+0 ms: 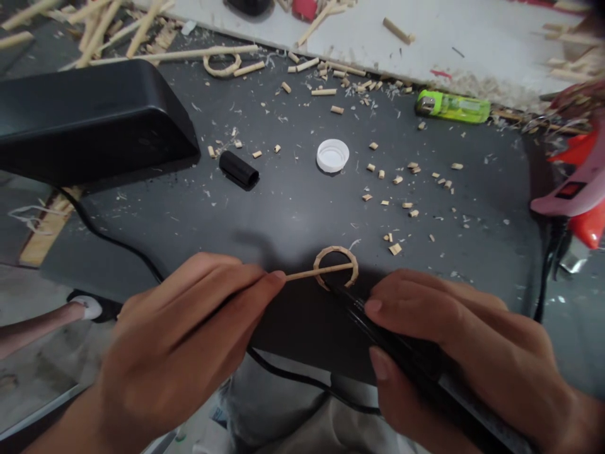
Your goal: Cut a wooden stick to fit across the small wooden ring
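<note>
Thin bamboo stick snaps easily, so your left hand pinches its end while your right hand grips the black tool.

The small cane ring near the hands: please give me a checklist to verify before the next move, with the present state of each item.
1. Left hand pinches the thin stick at its end: ok.
2. Stick lies across the cane ring: ok.
3. Right hand grips the black tool: ok.
4. Tool tip meets the ring's lower edge: cannot tell, too dark.
5. Ring rests flat on the dark table: cannot tell.
6. White cap and green lighter lie apart from the hands: ok.
</note>
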Demonstrator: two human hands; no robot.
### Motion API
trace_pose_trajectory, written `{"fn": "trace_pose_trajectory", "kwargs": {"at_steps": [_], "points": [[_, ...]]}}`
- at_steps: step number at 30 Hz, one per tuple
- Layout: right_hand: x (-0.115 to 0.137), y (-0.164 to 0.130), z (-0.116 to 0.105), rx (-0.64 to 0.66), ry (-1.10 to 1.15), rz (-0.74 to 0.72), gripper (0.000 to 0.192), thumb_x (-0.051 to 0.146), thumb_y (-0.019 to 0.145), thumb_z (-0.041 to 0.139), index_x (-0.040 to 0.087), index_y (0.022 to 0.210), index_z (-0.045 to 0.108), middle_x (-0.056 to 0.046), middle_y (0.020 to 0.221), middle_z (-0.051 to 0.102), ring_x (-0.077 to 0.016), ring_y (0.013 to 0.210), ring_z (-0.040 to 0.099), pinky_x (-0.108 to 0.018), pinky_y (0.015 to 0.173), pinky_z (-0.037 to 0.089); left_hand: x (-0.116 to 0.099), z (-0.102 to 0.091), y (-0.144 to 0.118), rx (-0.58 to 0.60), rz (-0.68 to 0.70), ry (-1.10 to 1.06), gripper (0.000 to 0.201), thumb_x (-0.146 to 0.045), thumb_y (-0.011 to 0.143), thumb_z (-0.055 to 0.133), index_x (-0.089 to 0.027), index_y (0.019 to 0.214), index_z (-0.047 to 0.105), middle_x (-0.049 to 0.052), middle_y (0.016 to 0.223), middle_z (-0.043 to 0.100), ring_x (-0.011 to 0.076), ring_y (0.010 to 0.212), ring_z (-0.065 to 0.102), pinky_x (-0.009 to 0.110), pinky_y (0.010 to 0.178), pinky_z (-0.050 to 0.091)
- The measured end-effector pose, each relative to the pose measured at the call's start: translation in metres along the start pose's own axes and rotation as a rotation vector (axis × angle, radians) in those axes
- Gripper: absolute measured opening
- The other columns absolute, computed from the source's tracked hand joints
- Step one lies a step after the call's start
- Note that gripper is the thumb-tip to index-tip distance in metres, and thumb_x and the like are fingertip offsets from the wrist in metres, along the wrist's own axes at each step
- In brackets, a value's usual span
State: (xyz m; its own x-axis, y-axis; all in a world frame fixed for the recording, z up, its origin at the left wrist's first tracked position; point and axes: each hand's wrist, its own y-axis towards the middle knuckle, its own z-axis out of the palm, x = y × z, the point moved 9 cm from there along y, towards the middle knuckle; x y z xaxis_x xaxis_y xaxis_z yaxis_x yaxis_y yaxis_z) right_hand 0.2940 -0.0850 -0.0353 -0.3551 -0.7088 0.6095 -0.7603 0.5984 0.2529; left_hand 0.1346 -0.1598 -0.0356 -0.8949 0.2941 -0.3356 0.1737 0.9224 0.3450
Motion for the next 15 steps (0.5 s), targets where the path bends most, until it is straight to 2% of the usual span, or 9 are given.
{"fn": "trace_pose_trajectory", "kwargs": {"at_steps": [6,12,15], "points": [[0.0012,-0.0033,-0.0003,0.004,0.014,-0.026,0.025,0.016,0.084,0.062,0.028,0.102,0.05,0.003,0.07,0.066,-0.0192,0.063,0.073,-0.032,0.047,0.056,-0.0033,-0.0014,0.0008,0.008,0.046,0.018,0.019,-0.007,0.097,0.067,-0.015,0.111,0.076,0.009,0.098,0.078,0.0237,0.085,0.075,0.038,0.068,0.06],[-0.0002,-0.0027,0.0006,0.005,-0.01,0.003,0.024,0.016,0.085,0.063,0.029,0.102,0.053,0.001,0.074,0.069,-0.021,0.066,0.073,-0.033,0.052,0.061,0.001,0.0011,-0.002,0.022,0.029,0.007,0.021,-0.009,0.098,0.066,-0.019,0.114,0.076,0.008,0.102,0.079,0.0233,0.087,0.075,0.036,0.066,0.061],[-0.0049,-0.0021,-0.0014,-0.033,0.065,0.057,0.027,0.011,0.085,0.058,0.028,0.105,0.054,-0.001,0.081,0.07,-0.0192,0.066,0.072,-0.03,0.057,0.062,0.0014,-0.0001,-0.0018,0.012,0.017,-0.008,0.022,-0.01,0.098,0.066,-0.021,0.116,0.076,0.007,0.101,0.079,0.0228,0.086,0.075,0.036,0.068,0.061]]}}
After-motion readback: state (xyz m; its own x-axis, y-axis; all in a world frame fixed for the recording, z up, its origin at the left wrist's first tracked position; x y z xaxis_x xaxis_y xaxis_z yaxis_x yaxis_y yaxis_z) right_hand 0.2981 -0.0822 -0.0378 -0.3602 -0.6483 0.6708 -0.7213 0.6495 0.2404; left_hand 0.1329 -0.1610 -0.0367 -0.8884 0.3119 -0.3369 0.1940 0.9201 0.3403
